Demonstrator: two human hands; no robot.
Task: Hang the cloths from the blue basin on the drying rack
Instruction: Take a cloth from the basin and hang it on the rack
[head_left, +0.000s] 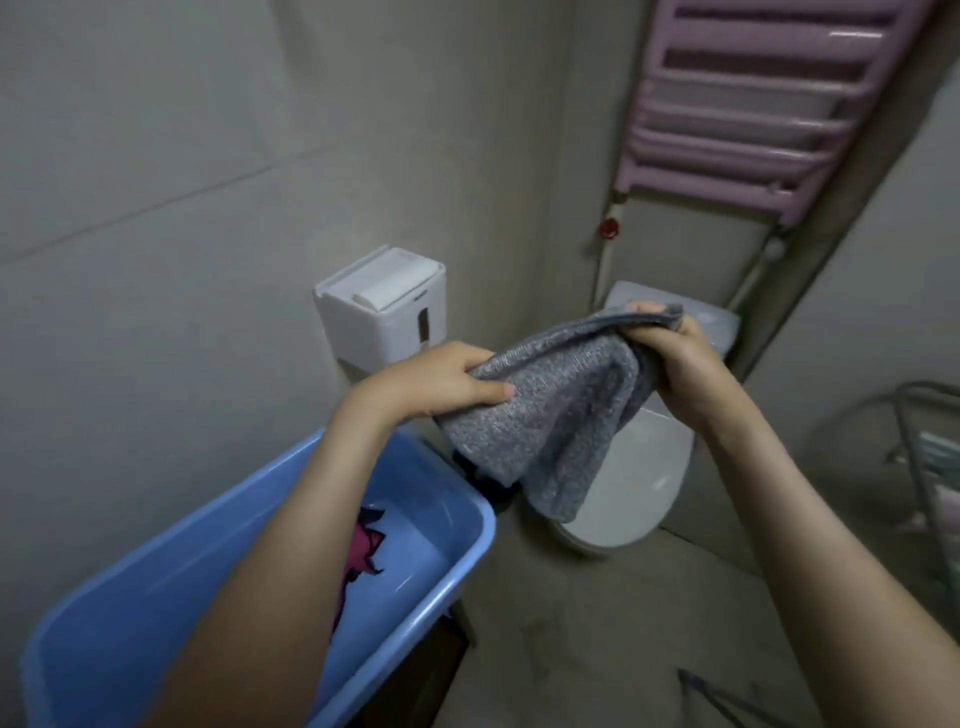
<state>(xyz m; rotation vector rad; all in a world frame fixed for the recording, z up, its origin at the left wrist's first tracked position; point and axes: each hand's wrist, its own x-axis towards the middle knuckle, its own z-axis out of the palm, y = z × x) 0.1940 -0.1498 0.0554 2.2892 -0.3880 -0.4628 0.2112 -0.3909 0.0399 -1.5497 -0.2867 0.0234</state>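
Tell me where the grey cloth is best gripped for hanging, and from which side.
Grip the grey cloth along its top edge, near the two ends, one hand coming in from each end, as the left hand and right hand hold it. The rest sags below in loose bunched folds, so drawing the upper edge apart would probably spread it flat.

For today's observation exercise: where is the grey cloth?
In the head view, the grey cloth hangs mid-frame between the left hand and right hand, over the white toilet, right of the blue basin.
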